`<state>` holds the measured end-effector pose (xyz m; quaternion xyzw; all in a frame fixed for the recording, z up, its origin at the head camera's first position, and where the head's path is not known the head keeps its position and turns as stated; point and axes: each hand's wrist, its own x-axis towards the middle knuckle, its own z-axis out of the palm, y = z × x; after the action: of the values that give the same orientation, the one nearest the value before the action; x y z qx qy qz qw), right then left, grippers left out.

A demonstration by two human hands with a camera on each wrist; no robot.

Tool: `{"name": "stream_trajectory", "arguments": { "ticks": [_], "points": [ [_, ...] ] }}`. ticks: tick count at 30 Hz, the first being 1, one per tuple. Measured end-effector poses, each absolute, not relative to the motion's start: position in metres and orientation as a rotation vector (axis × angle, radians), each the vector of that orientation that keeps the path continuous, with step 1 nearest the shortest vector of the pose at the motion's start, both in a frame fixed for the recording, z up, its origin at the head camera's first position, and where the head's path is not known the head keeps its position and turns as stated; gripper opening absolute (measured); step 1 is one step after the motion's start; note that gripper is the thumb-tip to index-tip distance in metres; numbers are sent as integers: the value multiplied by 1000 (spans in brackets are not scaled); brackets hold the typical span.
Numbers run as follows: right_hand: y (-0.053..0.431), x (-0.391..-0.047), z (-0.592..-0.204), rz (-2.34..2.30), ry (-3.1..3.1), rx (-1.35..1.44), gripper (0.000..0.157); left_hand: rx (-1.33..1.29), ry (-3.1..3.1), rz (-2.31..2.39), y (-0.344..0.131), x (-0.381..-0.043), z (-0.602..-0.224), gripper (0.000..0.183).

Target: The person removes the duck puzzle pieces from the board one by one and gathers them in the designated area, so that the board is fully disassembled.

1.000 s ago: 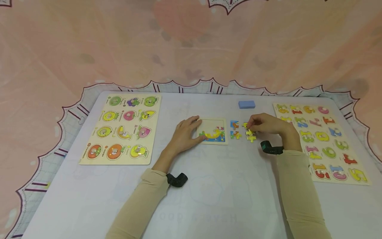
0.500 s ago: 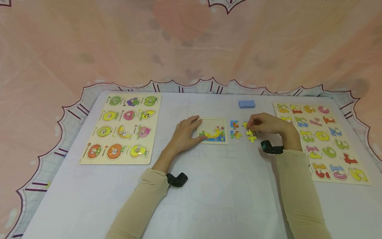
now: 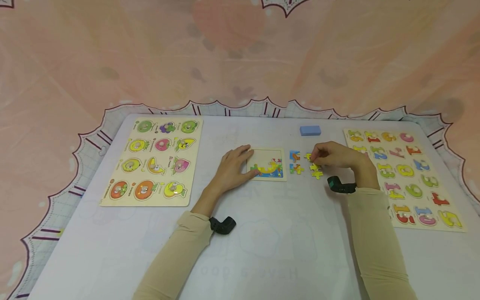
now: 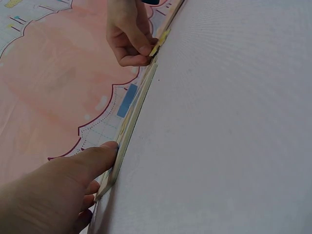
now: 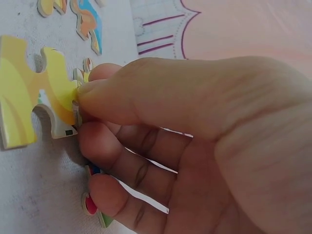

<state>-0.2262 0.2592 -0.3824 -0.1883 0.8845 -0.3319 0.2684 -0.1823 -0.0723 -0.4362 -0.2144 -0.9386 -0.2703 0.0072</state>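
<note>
My left hand [image 3: 235, 167] holds the left side of a small wooden puzzle tray [image 3: 284, 165], thumb over its near edge and fingers at its far left corner. Blue, green and yellow jigsaw pieces fill the tray's near part; its upper part shows bare wood. To the right, my right hand [image 3: 333, 155] pinches a yellow jigsaw piece [image 5: 36, 92] by one edge between thumb and fingers. Other loose pieces lie close by: a blue and orange one [image 3: 295, 156], another [image 3: 296, 169] below it, and a yellow one [image 3: 308, 157] partly hidden by the right hand.
A fruit peg puzzle board [image 3: 187, 196] lies at the left of the white table [image 3: 262, 250]. On the right, a number puzzle board [image 3: 459, 227] is partly under the right forearm. Behind the loose pieces sits a blue block [image 3: 310, 131].
</note>
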Motion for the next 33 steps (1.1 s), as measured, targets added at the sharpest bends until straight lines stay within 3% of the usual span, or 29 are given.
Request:
{"name": "stream_trajectory", "arguments": {
  "ticks": [18,33],
  "points": [
    [255,-225,-381,-874,2455,-515,12,-682,-2939,-847,-73,-183,-437,68],
    [215,-225,-389,-948,2500,-705,18,-688,-2934,-845,-73,-182,-435,68]
  ]
}}
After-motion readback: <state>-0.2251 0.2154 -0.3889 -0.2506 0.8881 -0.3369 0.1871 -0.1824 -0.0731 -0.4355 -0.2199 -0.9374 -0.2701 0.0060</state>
